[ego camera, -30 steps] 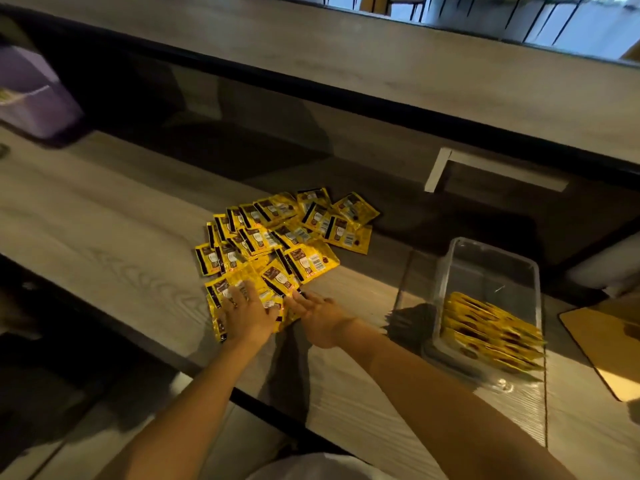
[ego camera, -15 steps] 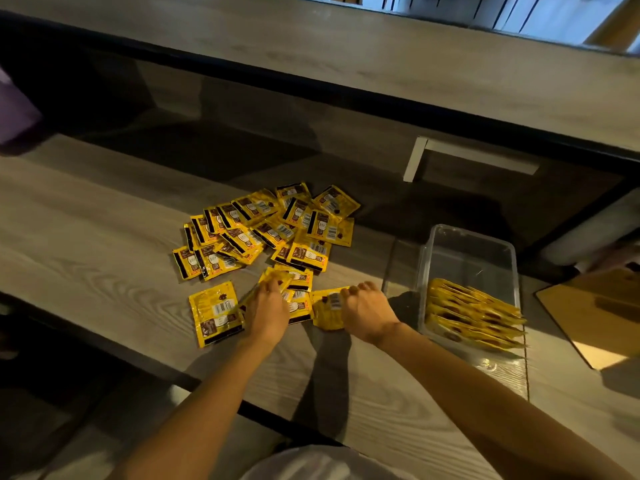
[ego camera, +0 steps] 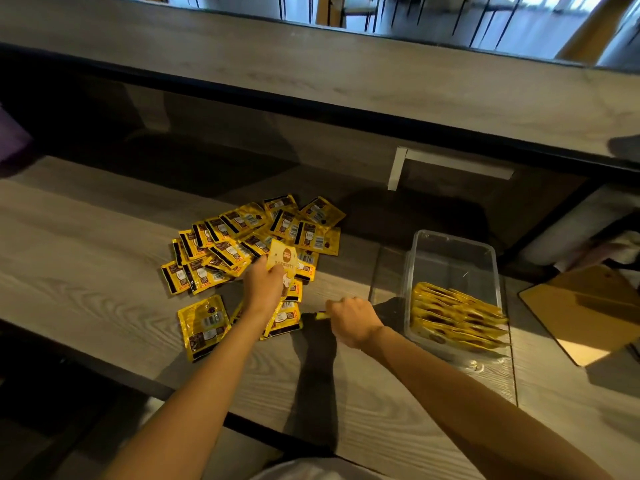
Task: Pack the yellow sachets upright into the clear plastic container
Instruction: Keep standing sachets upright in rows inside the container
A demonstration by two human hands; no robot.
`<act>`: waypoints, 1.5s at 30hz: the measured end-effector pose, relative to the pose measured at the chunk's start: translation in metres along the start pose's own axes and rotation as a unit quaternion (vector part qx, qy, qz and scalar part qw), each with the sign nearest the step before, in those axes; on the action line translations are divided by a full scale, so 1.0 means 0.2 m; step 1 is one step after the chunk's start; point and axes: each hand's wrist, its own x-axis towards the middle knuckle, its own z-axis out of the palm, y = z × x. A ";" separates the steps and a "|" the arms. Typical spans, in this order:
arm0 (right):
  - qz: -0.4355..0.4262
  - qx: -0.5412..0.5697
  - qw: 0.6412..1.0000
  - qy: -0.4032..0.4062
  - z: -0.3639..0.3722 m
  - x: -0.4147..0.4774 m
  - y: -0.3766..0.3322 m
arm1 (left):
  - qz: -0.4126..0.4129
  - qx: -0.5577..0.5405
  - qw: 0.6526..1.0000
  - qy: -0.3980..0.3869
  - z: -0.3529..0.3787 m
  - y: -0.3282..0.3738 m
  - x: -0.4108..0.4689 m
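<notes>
A pile of yellow sachets (ego camera: 249, 237) lies on the wooden counter, with one loose sachet (ego camera: 203, 326) nearer me at the left. My left hand (ego camera: 264, 286) holds a sachet (ego camera: 283, 260) raised on end above the pile. My right hand (ego camera: 351, 320) grips another sachet (ego camera: 320, 315) edge-on, only its tip showing, left of the clear plastic container (ego camera: 450, 247). Several sachets (ego camera: 457, 317) stand leaning in the container's near half; its far half holds none.
A raised wooden ledge (ego camera: 346, 74) with a dark band runs behind the counter. A tan board (ego camera: 588, 310) lies to the right of the container. The counter's front edge is close to my body. A purple object (ego camera: 10, 140) sits at the far left.
My left hand has lifted a sachet up from the pile and turned it on end. My right hand has picked its sachet off the counter and now holds it edge-on.
</notes>
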 end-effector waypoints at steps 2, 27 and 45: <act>0.046 0.094 0.994 0.027 -0.05 -0.01 0.02 | 0.007 -0.013 1.000 0.002 0.01 0.04 -0.01; 0.294 0.510 0.694 0.415 -0.47 -0.45 0.93 | 0.227 0.065 0.959 -0.155 0.81 0.65 -0.24; 0.214 0.544 0.742 0.327 -0.25 -0.39 0.97 | 0.210 0.188 0.853 -0.439 0.88 0.44 -0.18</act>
